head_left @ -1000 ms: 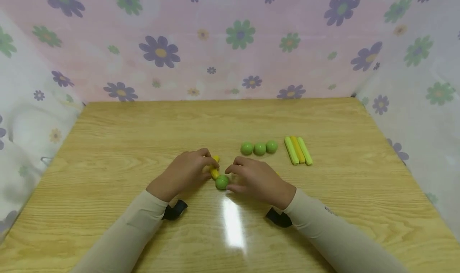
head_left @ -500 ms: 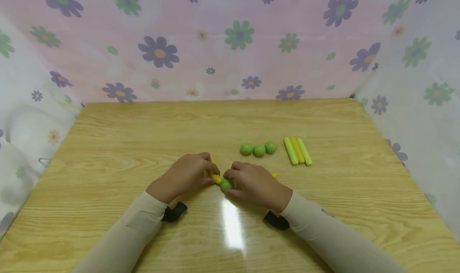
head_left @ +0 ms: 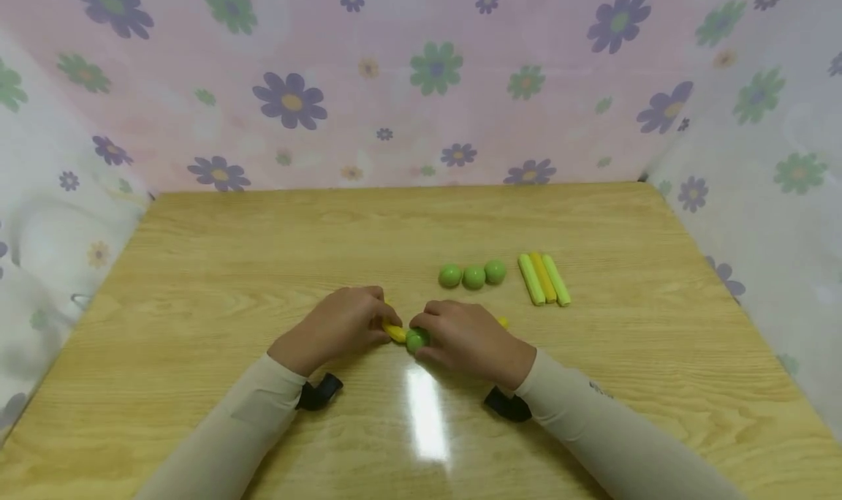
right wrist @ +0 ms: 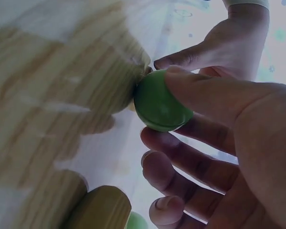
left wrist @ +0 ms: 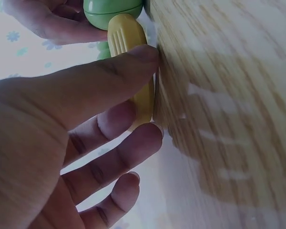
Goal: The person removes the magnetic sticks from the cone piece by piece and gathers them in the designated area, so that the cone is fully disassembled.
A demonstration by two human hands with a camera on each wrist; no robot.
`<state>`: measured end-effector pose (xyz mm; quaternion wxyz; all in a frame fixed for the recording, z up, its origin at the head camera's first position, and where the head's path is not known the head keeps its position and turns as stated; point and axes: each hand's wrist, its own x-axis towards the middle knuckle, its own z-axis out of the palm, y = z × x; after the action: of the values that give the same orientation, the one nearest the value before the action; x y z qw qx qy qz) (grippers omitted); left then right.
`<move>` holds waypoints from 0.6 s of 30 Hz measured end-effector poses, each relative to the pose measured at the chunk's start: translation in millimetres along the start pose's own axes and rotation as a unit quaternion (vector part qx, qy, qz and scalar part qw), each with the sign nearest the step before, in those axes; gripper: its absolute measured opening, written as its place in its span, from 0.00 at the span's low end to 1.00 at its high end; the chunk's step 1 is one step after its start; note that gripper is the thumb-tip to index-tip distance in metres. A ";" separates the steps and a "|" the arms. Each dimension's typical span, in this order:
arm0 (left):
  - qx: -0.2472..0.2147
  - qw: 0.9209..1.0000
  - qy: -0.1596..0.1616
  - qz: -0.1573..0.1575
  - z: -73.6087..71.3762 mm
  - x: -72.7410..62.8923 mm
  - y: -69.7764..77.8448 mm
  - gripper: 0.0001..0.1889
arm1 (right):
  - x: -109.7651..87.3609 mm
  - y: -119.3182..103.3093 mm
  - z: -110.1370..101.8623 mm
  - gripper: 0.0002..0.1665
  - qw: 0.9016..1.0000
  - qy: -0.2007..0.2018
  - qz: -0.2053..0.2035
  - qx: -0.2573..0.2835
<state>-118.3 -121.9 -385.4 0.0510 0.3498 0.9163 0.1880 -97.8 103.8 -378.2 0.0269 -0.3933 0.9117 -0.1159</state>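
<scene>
My left hand (head_left: 345, 323) pinches a yellow toy stick (left wrist: 127, 34) with a grooved, rounded end, thumb on one side and index finger on the other. The stick's end meets a green ball (right wrist: 161, 102) that has a seam round it. Thumb and fingers of my right hand (head_left: 470, 339) hold this ball low over the table; the hand covers part of it in the head view. Behind the right hand peeks the tip of another yellow stick (head_left: 503, 323), whose faceted end shows at the bottom of the right wrist view.
On the wooden table (head_left: 263, 237), three green balls (head_left: 473, 277) sit in a row beyond my right hand. To their right lie two lime sticks (head_left: 532, 279) with a yellow-orange stick (head_left: 543, 277) between them. A flowered cloth (head_left: 368, 120) hangs behind and at both sides.
My right fingers have come onto the ball, which has moved slightly right and nearer to me. The yellow stick in my left hand has swung, its end following the ball.
</scene>
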 end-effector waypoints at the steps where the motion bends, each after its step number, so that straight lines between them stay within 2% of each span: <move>1: -0.001 1.000 -0.001 0.001 1.0 0.2 -0.1 0.07 | -0.6 0.6 0.3 0.18 1.000 0.003 -0.001 -0.005; 7: -0.002 1.000 -0.005 -0.005 1.7 0.2 -0.2 0.08 | -1.9 7.2 -6.6 0.20 0.997 0.068 0.002 -0.028; 10: -0.009 1.000 -0.019 -0.013 2.3 -1.2 0.4 0.10 | -1.7 15.4 -14.3 0.22 0.994 0.107 0.025 -0.010; 15: -0.012 1.000 -0.014 -0.017 1.5 -3.1 0.8 0.10 | 1.9 40.9 -29.5 0.24 0.980 0.185 0.073 0.031; 18: -0.012 1.000 -0.011 -0.014 0.7 -3.2 1.3 0.10 | 2.7 59.7 -34.6 0.24 0.973 0.204 0.102 0.039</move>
<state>-114.9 -122.9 -385.7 0.0678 0.3388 0.9180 0.1948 -146.9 148.1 -358.4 -0.1324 -0.2654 0.9279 -0.2260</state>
